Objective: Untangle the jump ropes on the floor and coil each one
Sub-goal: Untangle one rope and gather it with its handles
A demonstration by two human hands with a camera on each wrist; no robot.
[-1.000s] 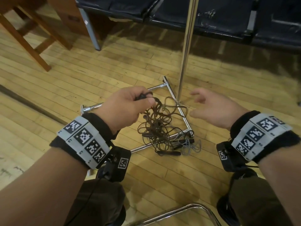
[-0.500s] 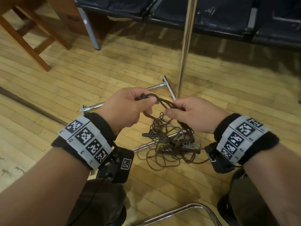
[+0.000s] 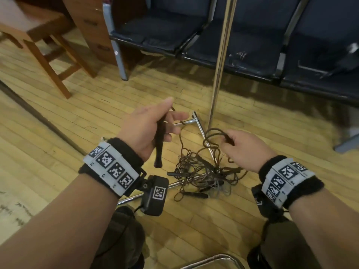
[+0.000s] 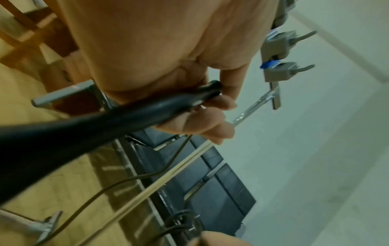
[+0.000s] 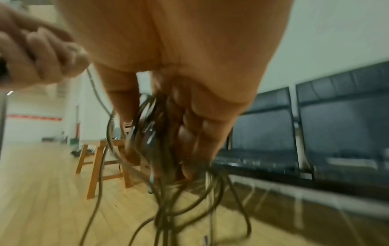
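Observation:
A tangle of thin dark jump ropes (image 3: 202,169) lies on the wooden floor around the base of a metal stand. My left hand (image 3: 153,125) grips a black rope handle (image 3: 160,146) that hangs down from the fist; the handle (image 4: 118,116) fills the left wrist view, with its cord trailing toward the pile. My right hand (image 3: 239,146) pinches a bunch of cord loops (image 3: 215,133) lifted above the tangle; several strands (image 5: 160,149) hang from its fingers in the right wrist view. Other handles (image 3: 196,195) lie in the pile.
A chrome pole (image 3: 219,61) rises from a metal floor frame (image 3: 202,131) under the ropes. Dark seats (image 3: 242,33) line the back. A wooden stool (image 3: 40,45) stands at the far left. A chrome chair rail (image 3: 209,259) is near my knees.
My hands have pulled apart. The left has risen with a handle now hanging from it, and the right has drawn cord loops to the right, away from the left hand.

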